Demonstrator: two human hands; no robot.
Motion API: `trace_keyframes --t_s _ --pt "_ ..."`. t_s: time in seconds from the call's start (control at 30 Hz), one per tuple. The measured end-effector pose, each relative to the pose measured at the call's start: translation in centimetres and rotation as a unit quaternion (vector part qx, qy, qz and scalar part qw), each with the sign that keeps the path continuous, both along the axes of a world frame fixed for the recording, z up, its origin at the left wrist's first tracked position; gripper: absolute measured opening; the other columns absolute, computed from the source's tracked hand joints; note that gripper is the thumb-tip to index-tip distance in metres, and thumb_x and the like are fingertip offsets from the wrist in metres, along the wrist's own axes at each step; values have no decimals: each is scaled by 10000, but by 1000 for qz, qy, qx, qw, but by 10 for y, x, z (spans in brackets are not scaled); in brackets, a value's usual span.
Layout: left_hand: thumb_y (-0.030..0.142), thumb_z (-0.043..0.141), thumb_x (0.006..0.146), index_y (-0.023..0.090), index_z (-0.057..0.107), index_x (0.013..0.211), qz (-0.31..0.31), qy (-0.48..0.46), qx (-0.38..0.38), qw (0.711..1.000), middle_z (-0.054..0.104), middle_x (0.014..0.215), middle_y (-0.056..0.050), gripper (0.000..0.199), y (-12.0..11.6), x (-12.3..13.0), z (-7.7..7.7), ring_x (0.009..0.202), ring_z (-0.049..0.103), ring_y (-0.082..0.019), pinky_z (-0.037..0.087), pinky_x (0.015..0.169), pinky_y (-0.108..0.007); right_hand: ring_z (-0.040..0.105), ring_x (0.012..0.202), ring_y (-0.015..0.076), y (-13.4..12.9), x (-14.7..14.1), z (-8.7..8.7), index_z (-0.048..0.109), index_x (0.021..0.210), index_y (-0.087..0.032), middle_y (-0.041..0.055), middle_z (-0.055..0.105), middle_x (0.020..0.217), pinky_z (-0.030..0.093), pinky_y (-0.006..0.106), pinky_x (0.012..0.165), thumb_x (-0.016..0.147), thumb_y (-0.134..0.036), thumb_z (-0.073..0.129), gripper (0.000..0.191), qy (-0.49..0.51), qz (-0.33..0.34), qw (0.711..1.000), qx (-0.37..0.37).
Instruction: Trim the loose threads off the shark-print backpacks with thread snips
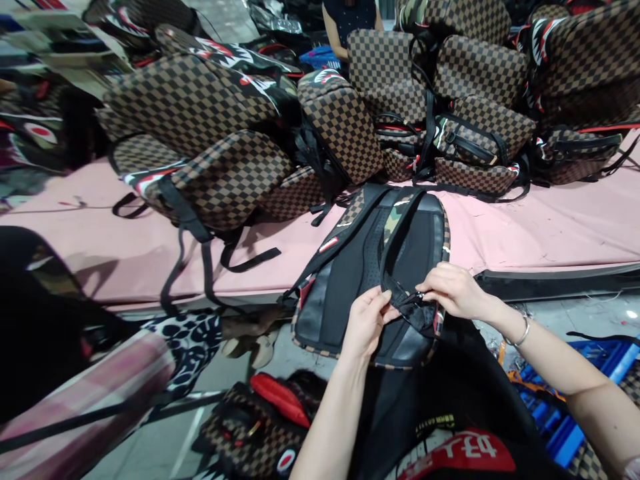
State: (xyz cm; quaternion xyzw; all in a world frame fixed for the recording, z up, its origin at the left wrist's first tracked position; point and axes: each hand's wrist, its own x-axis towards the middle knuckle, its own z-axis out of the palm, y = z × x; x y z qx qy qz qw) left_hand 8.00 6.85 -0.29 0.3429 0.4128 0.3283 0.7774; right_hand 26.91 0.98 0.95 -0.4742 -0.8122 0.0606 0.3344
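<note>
A checkered backpack (345,293) lies with its black padded back facing up, half on the pink table edge and half over my lap. Two shoulder straps run down it, one with a camouflage patch near its top. My left hand (367,319) pinches the lower part of the right-hand shoulder strap (393,267). Close beside it, my right hand (453,288) has its fingers closed on the black webbing at the buckle, near the backpack's lower right side. The small part between the fingertips is partly hidden.
Piles of checkered backpacks (230,173) stand along the far side of the pink table (520,233). Another person (350,23) is behind them. More bags (250,427) lie on the floor at lower left, and a blue plastic crate (575,400) sits at right.
</note>
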Motion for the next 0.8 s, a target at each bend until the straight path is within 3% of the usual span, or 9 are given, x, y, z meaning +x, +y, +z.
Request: trace_keyframes --t_s 0.13,0.27,0.43,0.53,0.6,0.7,0.8 --pt "240 739 561 128 571 630 4 -3 1 1000 583 560 39 214 1 0 2 492 523 -62 487 482 -179 528 734 166 1 7 3 572 901 -150 68 618 799 413 283 678 884 -265 484 146 43 11 999 -21" --pt "246 741 557 132 546 608 4 2 1 1000 578 554 37 231 0 2 2 493 524 -66 488 486 -182 542 779 168 4 9 7 569 940 -161 65 621 835 424 287 718 885 -286 483 161 20 46 997 -52" --pt "256 744 555 133 553 612 1 10 5 1000 564 550 38 234 0 1 1 490 518 -64 486 485 -179 524 729 175 7 5 5 583 887 -163 67 615 777 414 294 667 896 -283 451 178 -10 35 998 -41" --pt "269 754 547 127 581 633 11 10 -1 1000 563 546 36 240 1 -1 2 490 518 -62 484 488 -174 531 716 170 4 3 3 582 862 -165 64 616 769 415 299 673 882 -274 474 155 47 12 998 -42" --pt "280 756 552 124 622 708 15 8 -9 1000 575 557 28 258 2 -1 3 498 527 -65 490 502 -179 551 746 161 0 0 2 570 893 -167 57 620 811 429 289 687 863 -262 500 122 136 -13 987 -82" --pt "289 756 558 115 654 874 11 3 -23 1000 618 627 -1 375 3 1 6 532 553 -76 504 534 -195 569 716 140 -8 -10 3 541 967 -170 26 618 832 448 253 640 784 -266 596 215 256 -51 947 -188" --pt "301 755 556 111 652 915 17 1 -23 1000 619 627 1 419 2 5 11 525 552 -71 493 527 -186 559 597 120 -16 -25 5 566 892 -175 -15 611 712 431 225 560 717 -274 657 221 275 -101 923 -248"
